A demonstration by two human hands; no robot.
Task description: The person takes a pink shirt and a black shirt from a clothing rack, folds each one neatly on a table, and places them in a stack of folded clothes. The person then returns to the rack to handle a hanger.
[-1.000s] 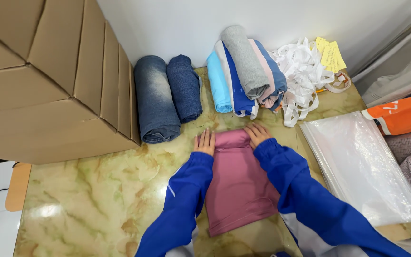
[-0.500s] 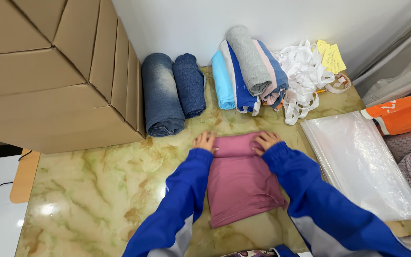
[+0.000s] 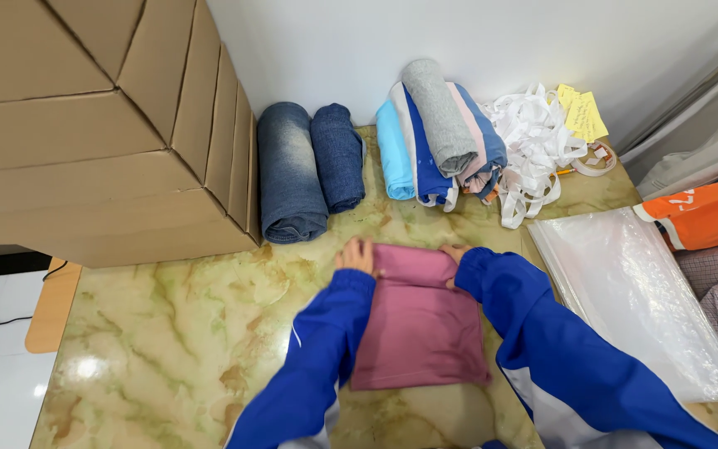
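**Both hands on the far end of a folded pink cloth**

A pink garment (image 3: 421, 328), folded into a rough rectangle, lies flat on the green-veined marble worktop (image 3: 168, 349), close to the near edge and about midway along it. The left hand (image 3: 357, 254) rests on the cloth's far left corner, fingers together and curled over the fold. The right hand (image 3: 455, 252) sits at the far right corner, mostly hidden by its blue sleeve, so how far its fingers grip the cloth cannot be told. Between the two hands the far edge of the garment looks slightly thickened, as if rolled or doubled over. The rest of the cloth stretches back toward the person, between the two forearms.

Beyond the hands, toward the far edge by the wall, lie two rolled denim pieces (image 3: 309, 170) and a pile of rolled garments in light blue, grey and stripes (image 3: 438, 137). Stacked cardboard boxes (image 3: 101, 125) fill the far left corner. A clear plastic bag (image 3: 637, 295) lies near the right edge.
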